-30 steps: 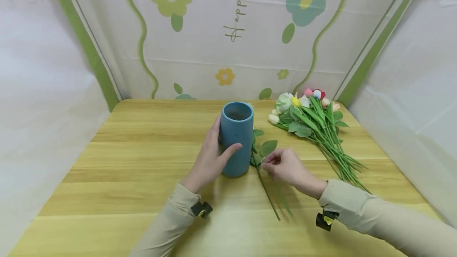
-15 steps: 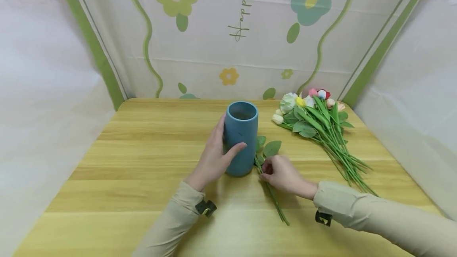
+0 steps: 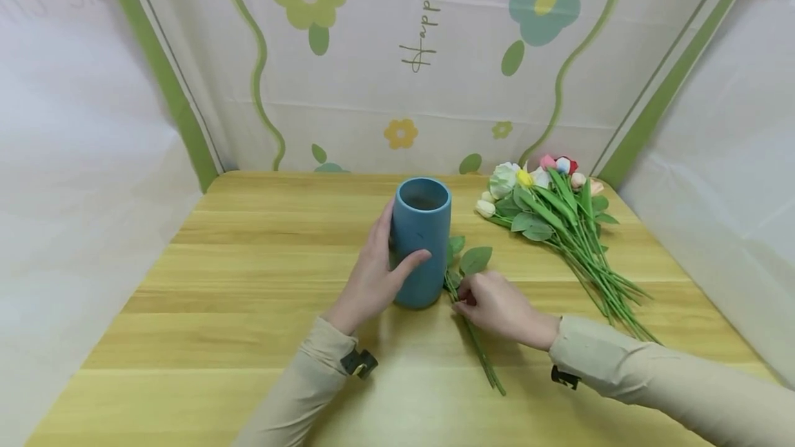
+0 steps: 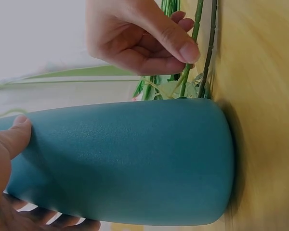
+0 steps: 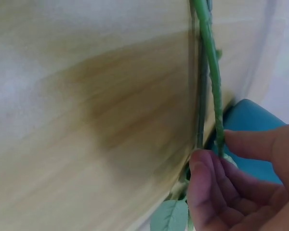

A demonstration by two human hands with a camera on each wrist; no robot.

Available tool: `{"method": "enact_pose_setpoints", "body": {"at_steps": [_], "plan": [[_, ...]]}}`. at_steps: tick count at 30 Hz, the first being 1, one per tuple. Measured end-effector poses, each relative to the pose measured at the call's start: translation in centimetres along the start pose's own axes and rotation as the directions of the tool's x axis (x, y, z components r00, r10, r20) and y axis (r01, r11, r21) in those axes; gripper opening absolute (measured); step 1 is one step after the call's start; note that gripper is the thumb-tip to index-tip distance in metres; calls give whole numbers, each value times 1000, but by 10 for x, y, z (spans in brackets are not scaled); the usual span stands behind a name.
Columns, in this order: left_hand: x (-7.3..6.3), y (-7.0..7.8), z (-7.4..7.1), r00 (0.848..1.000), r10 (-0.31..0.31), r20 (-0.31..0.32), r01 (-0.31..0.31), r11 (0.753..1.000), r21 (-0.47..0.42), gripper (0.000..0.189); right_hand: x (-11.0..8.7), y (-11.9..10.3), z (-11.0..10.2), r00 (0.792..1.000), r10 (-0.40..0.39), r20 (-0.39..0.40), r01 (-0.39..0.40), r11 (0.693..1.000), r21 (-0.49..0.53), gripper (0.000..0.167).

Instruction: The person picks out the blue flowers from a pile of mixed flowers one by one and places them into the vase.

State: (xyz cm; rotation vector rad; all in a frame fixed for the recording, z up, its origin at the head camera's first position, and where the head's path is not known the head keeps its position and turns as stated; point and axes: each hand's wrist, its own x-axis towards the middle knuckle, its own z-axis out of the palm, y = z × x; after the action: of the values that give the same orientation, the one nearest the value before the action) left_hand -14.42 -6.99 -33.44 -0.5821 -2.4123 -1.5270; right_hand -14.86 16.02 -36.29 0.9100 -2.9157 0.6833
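Note:
A blue vase (image 3: 422, 240) stands upright on the wooden table, its dark opening facing up. My left hand (image 3: 375, 278) grips the vase from the left, thumb across its front and fingers round its far side. Beside the vase on the right, my right hand (image 3: 499, 305) pinches a green flower stem (image 5: 214, 82) between thumb and fingers. A second, darker stem (image 4: 211, 48) runs alongside, close to the table. Green leaves (image 3: 475, 260) show above the right hand, while the vase hides the upper ends of both stems.
A bunch of artificial flowers (image 3: 546, 212) lies at the back right of the wooden table (image 3: 248, 281), blooms toward the back and stems toward the front right. A printed curtain (image 3: 348, 74) hangs behind the table, with white cloth on both sides.
My right hand has moved down and slightly left onto the green stem and now pinches it. The two stems lie closer together. My left hand keeps its hold on the vase.

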Motion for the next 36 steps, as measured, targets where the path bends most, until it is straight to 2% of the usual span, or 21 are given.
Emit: {"method": "enact_pose_setpoints", "body": {"at_steps": [4, 9, 14, 20, 26, 30, 36], "plan": [[0, 1, -1, 1000, 15, -5, -15, 1000, 6, 90, 2, -2, -6, 999, 16, 46, -18, 999, 36, 6], [1, 1, -1, 1000, -2, 3, 2, 1000, 6, 90, 5, -5, -16, 997, 14, 81, -20, 996, 85, 5], [1, 0, 0, 1000, -3, 3, 3, 1000, 3, 90, 7, -8, -24, 994, 28, 109, -36, 997, 72, 8], [0, -1, -1, 1000, 14, -6, -14, 1000, 1, 90, 11, -10, -41, 993, 38, 110, -50, 993, 111, 16], [0, -1, -1, 1000, 12, 6, -12, 1000, 3, 90, 15, -5, -58, 993, 102, 55, -110, 982, 157, 17], [1, -1, -1, 1000, 12, 6, -12, 1000, 10, 90, 15, 3, -72, 985, 171, 17, -171, 968, 185, 16], [1, 1, -1, 1000, 26, -2, -26, 1000, 13, 89, 10, 29, -97, 963, 264, 58, -271, 940, 206, 24]]}}
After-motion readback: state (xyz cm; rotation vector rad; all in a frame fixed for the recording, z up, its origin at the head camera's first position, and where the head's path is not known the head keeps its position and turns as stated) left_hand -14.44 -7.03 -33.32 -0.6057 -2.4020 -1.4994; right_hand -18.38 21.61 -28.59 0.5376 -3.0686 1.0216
